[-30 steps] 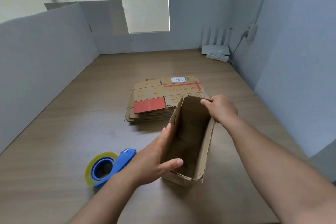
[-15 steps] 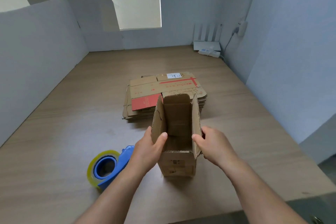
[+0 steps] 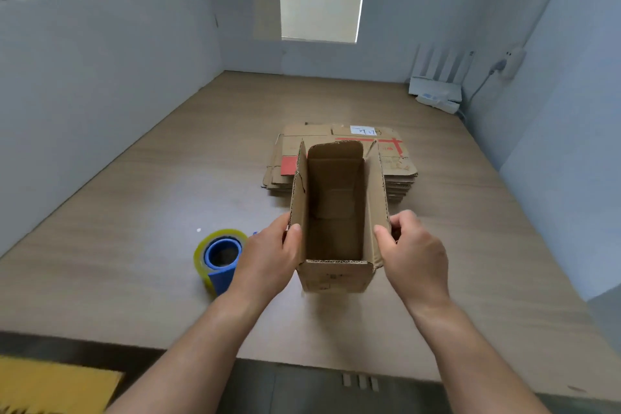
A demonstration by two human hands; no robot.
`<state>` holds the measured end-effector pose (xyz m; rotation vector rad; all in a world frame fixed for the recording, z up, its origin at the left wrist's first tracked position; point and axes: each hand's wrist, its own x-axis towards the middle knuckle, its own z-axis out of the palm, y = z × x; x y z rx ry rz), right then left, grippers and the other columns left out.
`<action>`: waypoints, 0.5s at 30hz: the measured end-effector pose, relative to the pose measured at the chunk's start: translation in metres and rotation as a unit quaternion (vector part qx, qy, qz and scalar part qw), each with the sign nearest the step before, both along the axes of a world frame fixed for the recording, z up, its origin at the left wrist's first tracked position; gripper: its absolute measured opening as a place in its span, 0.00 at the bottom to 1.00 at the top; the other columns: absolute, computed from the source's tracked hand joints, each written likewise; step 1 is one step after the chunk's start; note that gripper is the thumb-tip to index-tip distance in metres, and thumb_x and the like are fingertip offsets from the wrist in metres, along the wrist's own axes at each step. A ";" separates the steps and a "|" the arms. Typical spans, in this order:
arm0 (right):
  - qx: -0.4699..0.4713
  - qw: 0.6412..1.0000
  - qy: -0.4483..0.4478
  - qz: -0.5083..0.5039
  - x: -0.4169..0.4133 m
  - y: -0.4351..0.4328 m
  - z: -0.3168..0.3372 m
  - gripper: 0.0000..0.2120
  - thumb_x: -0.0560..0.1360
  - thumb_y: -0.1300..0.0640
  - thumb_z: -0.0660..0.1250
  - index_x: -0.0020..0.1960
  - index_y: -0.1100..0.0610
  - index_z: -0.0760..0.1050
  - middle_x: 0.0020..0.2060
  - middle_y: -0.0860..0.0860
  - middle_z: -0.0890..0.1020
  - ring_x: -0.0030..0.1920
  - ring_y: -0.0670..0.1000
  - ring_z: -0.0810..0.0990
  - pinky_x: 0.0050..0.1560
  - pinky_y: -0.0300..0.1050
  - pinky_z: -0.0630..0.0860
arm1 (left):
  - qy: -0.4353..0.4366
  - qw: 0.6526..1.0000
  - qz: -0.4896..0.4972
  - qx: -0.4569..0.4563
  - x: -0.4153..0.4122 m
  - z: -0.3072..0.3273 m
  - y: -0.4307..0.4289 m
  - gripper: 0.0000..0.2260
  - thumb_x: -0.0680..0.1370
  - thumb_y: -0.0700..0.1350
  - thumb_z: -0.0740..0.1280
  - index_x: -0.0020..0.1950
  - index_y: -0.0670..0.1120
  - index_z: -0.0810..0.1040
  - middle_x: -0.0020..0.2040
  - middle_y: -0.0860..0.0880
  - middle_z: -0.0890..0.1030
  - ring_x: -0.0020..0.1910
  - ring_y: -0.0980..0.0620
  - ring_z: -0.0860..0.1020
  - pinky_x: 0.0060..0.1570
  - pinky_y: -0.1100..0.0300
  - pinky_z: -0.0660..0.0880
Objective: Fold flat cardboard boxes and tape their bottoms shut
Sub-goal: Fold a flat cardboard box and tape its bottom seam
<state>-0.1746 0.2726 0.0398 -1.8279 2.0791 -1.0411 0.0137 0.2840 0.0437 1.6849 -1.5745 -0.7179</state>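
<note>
- While the box (image 3: 331, 276) stood upright with its open end up, both hands held it near the front edge of the table (image 3: 134, 245).
- The left hand (image 3: 268, 262) gripped the left wall of the box, with the thumb over the edge on the inside and the fingers on the outside.
- The right hand (image 3: 416, 262) gripped the right wall in the same way, thumb inside and fingers curled outside.
- The upper flaps stood up, and the inside showed down to the folded bottom flaps.
- Whether the bottom touched the table, I could not tell.
- A stack (image 3: 400, 165) of flat boxes lay just behind the box, with red marks and a white label on top.
- The tape (image 3: 220, 254), yellow on a blue dispenser, lay just beside the left hand.
- A white router (image 3: 435, 91) stood at the far right corner.
</note>
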 end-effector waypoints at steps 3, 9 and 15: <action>-0.020 0.998 0.004 0.058 -0.006 0.010 0.005 0.07 0.76 0.54 0.66 0.44 0.58 0.73 0.33 0.57 0.79 0.38 0.64 0.76 0.36 0.48 0.64 | -0.002 0.998 0.052 -0.018 -0.007 0.003 0.034 0.10 0.82 0.45 0.56 0.49 0.44 0.75 0.39 0.45 0.78 0.41 0.45 0.75 0.39 0.50 0.72; -0.028 0.985 -0.023 0.171 -0.011 0.042 0.004 0.07 0.77 0.54 0.65 0.43 0.57 0.72 0.33 0.54 0.78 0.36 0.61 0.74 0.36 0.46 0.63 | -0.032 0.989 0.143 -0.008 -0.021 0.001 0.108 0.09 0.83 0.48 0.56 0.48 0.49 0.75 0.40 0.52 0.77 0.39 0.56 0.78 0.38 0.62 0.78; -0.032 0.956 -0.042 0.288 0.019 0.082 0.009 0.08 0.76 0.55 0.65 0.41 0.55 0.69 0.31 0.52 0.75 0.33 0.58 0.70 0.36 0.46 0.62 | -0.094 0.958 0.266 -0.042 -0.017 0.014 0.187 0.14 0.82 0.47 0.57 0.36 0.53 0.67 0.28 0.53 0.69 0.31 0.59 0.71 0.28 0.67 0.65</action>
